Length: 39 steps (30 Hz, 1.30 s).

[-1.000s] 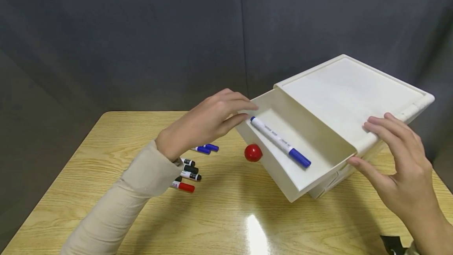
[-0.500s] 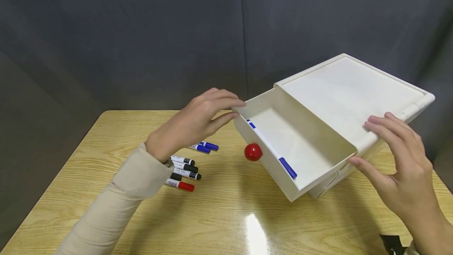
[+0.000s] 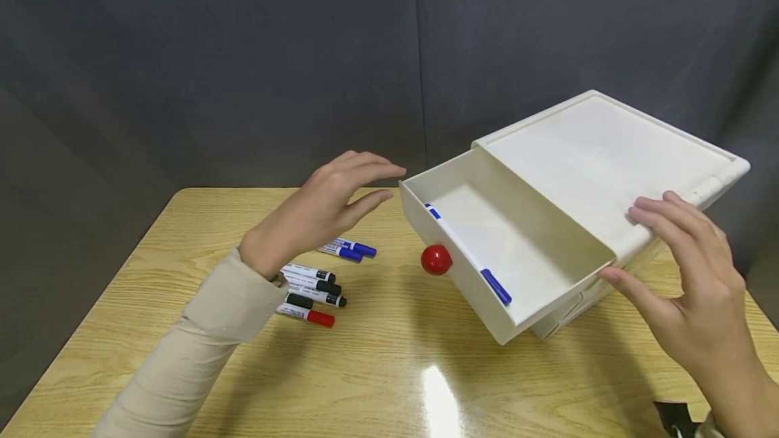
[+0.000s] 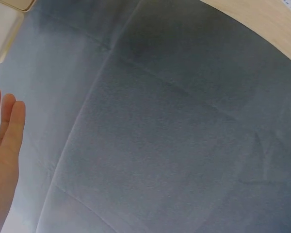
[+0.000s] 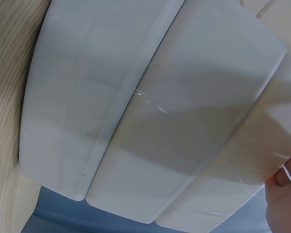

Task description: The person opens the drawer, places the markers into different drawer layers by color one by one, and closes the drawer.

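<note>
A white drawer cabinet (image 3: pixel 608 161) stands on the table with its top drawer (image 3: pixel 517 222) pulled out. Inside the drawer a blue-capped marker (image 3: pixel 496 286) lies along the front wall, which partly hides it. A red ball-shaped knob (image 3: pixel 436 259) sits on the drawer's front. My left hand (image 3: pixel 322 201) hovers just left of the drawer's far front corner, holding nothing, thumb and fingers apart. My right hand (image 3: pixel 694 276) rests on the cabinet's near edge, fingertips on the top and thumb by the drawer's corner. In the right wrist view, fingers (image 5: pixel 286 177) meet the cabinet's edge.
Several markers with black caps (image 3: pixel 325 287), two with blue caps (image 3: pixel 353 249) and one with a red cap (image 3: pixel 319 318) lie on the wooden table (image 3: pixel 365 370), partly behind the left forearm. A dark cloth (image 3: pixel 243 73) hangs behind the table.
The blue-capped marker has shifted from the drawer's floor to against its front wall. My left hand has drawn back leftward from the drawer's corner. My right hand has stayed put.
</note>
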Available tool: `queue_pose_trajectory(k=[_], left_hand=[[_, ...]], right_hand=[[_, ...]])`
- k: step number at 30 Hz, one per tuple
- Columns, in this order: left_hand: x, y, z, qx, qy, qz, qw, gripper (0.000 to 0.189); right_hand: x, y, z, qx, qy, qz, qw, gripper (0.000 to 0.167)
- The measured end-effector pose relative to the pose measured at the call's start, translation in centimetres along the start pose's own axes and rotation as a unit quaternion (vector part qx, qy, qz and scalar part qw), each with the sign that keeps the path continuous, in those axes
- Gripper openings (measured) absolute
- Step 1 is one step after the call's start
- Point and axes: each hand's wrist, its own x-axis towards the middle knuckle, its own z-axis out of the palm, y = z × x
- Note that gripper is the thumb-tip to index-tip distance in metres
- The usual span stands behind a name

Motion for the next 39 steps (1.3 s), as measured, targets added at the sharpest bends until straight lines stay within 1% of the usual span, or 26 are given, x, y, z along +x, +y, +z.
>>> queue_pose_trajectory(k=[6,12,15,21,30,39], left_hand=[[-0.6,-0.9,0.1,0.000,0.005,-0.005,1.0000,0.035],[-1.4,-1.7,0.1,0.003,0.005,-0.025,0.9997,0.036],[-1.8,-2.2,0.2,0.004,0.005,-0.036,0.9993,0.036],[-2.7,-3.3,0.5,0.008,0.008,-0.047,0.9988,0.035],[-3.9,-4.9,0.6,0.006,0.008,-0.086,0.9963,0.036],[-5.0,-6.6,0.9,0.002,0.011,-0.117,0.9931,0.036]], right_hand=[[0.2,-0.6,0.1,-0.005,-0.002,0.003,1.0000,0.079],[0.4,-1.2,0.1,-0.006,0.001,0.005,1.0000,0.079],[0.4,-1.2,0.1,-0.005,0.002,0.005,1.0000,0.079],[0.0,-0.6,0.1,0.000,-0.002,0.002,1.0000,0.078],[-0.1,-0.3,0.2,0.005,-0.003,0.001,1.0000,0.077],[-0.2,-0.3,0.2,0.005,-0.004,0.001,1.0000,0.077]])
